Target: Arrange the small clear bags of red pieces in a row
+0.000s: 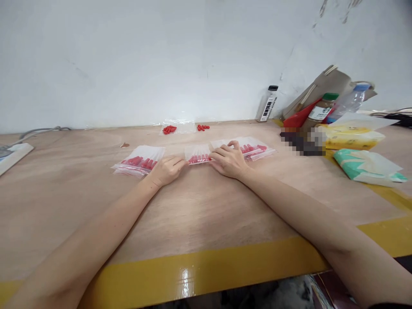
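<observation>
A small clear plastic bag of red pieces (198,154) lies flat on the wooden table (199,206), and both hands pinch it. My left hand (167,168) grips its left edge with curled fingers. My right hand (229,160) presses and pinches its right edge. To the left lies a stack of filled bags (140,160). Another pile of filled bags (254,148) sits just behind my right hand.
Loose red pieces (203,127) and an open bag holding more red pieces (175,128) lie near the wall. Bottles (269,104), a brown paper bag (325,86) and tissue packs (367,166) crowd the right side. Yellow tape (206,270) edges the table front.
</observation>
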A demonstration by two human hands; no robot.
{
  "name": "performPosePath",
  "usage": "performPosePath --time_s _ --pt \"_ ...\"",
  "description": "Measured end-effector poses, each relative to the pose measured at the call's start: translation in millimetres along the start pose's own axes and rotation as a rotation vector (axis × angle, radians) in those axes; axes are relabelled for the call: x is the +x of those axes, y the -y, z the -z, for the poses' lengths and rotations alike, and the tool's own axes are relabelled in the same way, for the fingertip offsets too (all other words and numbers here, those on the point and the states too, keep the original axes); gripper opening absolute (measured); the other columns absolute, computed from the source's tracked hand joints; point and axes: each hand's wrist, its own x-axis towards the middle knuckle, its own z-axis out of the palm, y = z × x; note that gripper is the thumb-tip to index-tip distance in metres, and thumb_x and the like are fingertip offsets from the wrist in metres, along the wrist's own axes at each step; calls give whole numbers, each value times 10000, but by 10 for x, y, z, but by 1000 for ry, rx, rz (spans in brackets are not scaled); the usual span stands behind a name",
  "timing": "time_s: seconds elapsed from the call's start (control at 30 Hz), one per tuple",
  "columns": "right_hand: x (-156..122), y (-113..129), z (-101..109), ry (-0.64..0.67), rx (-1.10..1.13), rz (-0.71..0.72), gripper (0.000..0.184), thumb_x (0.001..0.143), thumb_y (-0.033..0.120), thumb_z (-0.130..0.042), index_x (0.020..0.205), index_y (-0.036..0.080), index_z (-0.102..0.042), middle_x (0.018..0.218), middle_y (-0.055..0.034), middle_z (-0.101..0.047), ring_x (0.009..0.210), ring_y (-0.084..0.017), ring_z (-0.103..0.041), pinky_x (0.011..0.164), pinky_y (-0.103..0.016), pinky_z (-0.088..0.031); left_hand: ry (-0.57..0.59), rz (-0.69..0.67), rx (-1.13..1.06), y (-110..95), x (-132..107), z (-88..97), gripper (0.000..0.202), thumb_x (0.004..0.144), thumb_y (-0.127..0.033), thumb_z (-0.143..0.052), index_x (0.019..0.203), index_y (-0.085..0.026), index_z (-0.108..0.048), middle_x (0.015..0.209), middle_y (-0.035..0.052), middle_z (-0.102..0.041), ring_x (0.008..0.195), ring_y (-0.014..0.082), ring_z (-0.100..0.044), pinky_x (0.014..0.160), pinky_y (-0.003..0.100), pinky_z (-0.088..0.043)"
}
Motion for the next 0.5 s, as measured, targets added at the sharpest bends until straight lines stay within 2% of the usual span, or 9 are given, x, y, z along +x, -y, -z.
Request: performPosePath --time_s 0.1,0.2,0.27,0.33,0.37,0.43,0.5 --pt "67 126 -63 67 -21 -13 243 867 290 -436 1041 222 -591 970 -45 -643 759 -147 -523 740 -341 -210 -2 -27 -22 -55 15 19 261 898 -231 -392 807 -184 -632 713 33 -651 635 134 -591 625 260 -481" --pt "144 191 -134 166 -20 -2 241 847 151 -414 971 194 -616 891 -44 -653 690 -126 -527 726 -319 -227 11 -14 -92 -63 54 86 227 867 -323 -460 866 -183 -639 757 42 -668 671 153 -607 652 270 -489" --pt "170 139 -141 157 -7 -1 253 834 112 -403 953 168 -619 872 -48 -655 687 -125 -533 745 -304 -252 8 117 -122 31 61 163 274 853 -374 -461 933 -178 -634 849 60 -674 769 178 -620 721 292 -492" --pt "156 -6 -99 78 5 -32 255 831 112 -401 960 155 -618 906 -58 -656 728 -133 -546 773 -292 -282 33 325 -110 228 24 256 307 861 -374 -413 942 -185 -641 924 66 -669 864 202 -615 797 330 -476" --pt "131 -107 -62 29 12 -60 254 830 119 -403 958 154 -620 927 -63 -655 760 -138 -552 784 -289 -296 81 430 -90 356 -15 305 318 856 -385 -402 901 -197 -655 918 60 -670 870 214 -615 807 349 -472" --pt "42 -343 28 -49 30 -124 254 824 127 -408 943 162 -630 958 -71 -653 808 -147 -564 791 -291 -328 316 545 -81 628 -126 404 339 803 -453 -439 881 -222 -675 990 67 -657 900 250 -612 792 383 -477" --pt "-91 -580 117 -87 52 -206 294 816 115 -386 965 165 -634 982 -73 -652 857 -153 -575 800 -292 -359 554 620 -104 853 -256 507 409 733 -532 -492 959 -243 -672 1148 101 -591 953 291 -598 773 405 -484"
